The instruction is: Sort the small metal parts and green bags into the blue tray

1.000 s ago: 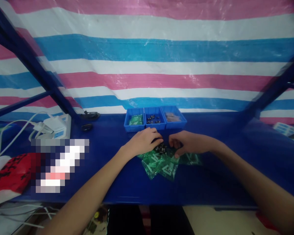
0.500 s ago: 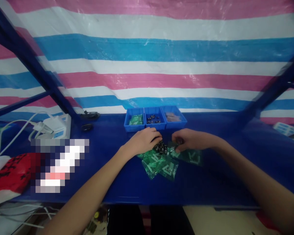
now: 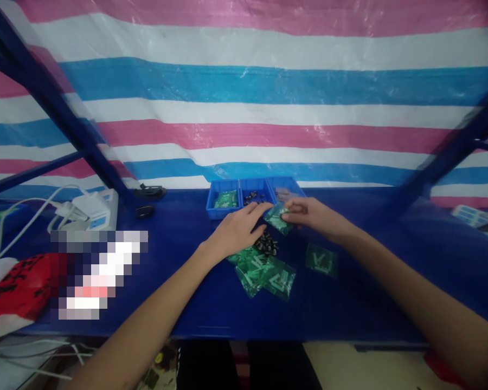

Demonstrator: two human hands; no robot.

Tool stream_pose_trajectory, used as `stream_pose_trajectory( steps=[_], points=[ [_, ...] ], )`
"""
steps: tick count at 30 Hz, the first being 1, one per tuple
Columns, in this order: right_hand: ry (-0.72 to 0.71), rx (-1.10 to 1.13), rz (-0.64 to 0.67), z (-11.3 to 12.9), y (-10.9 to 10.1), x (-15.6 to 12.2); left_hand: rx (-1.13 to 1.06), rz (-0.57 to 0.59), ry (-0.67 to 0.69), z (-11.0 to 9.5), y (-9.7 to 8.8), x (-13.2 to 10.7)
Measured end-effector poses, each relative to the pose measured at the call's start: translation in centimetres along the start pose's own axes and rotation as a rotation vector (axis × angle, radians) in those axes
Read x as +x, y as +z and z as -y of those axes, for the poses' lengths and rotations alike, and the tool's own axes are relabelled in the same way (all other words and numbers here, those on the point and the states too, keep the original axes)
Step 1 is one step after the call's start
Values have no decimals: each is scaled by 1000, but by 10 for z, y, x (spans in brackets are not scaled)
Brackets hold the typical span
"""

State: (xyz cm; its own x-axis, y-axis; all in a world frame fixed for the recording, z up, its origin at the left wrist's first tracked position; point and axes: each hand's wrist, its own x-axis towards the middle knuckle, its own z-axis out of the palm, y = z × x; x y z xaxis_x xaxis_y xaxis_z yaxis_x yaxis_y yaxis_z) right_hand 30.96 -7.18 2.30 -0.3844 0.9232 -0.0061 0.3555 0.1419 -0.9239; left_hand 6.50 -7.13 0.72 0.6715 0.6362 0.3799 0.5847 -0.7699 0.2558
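Note:
My right hand point(image 3: 309, 214) pinches a small green plastic bag point(image 3: 277, 218) and holds it lifted above the blue table point(image 3: 370, 292), just in front of the trays. My left hand point(image 3: 238, 230) reaches toward the same bag, its fingers stretched out and touching the bag's left edge. Under the hands lies a little heap of small dark parts point(image 3: 267, 245). Several green bags point(image 3: 264, 273) lie spread in front of that heap, and one more green bag point(image 3: 321, 259) lies apart to the right.
Three joined blue trays point(image 3: 257, 196) stand at the back, holding green bags, dark parts and brownish parts. A white power strip with cables point(image 3: 90, 212) and a red-and-white bag point(image 3: 16, 292) lie at the left. Blue frame bars slant up on both sides before a striped tarp.
My right hand has lifted one green bag off the pile and carried it up toward the trays. My left hand has opened and stretched forward to meet it. A bag at right is uncovered.

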Motion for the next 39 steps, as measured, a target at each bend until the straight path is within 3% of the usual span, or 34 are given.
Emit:
stream_pose_trajectory(
  steps=[6, 8, 13, 19, 23, 30, 39],
  points=[
    [14, 184, -18, 0, 26, 0, 60, -65, 75, 1, -4, 0],
    [3, 141, -34, -3, 30, 1, 63, -88, 93, 3, -3, 0],
    [-101, -41, -212, -1, 33, 1, 110, -138, 50, 5, -1, 1],
    [-188, -20, -85, 8, 34, -6, 56, -205, 7, 6, 0, 2],
    [-164, -58, -100, 6, 34, -5, 1, -245, -1, 2, -2, 2],
    [-115, 117, -245, 9, 38, -6, 100, -172, 55, -2, -4, 0],
    [-184, 176, -263, 7, 39, -6, 135, -181, 110, -3, -2, 0]
  ],
)
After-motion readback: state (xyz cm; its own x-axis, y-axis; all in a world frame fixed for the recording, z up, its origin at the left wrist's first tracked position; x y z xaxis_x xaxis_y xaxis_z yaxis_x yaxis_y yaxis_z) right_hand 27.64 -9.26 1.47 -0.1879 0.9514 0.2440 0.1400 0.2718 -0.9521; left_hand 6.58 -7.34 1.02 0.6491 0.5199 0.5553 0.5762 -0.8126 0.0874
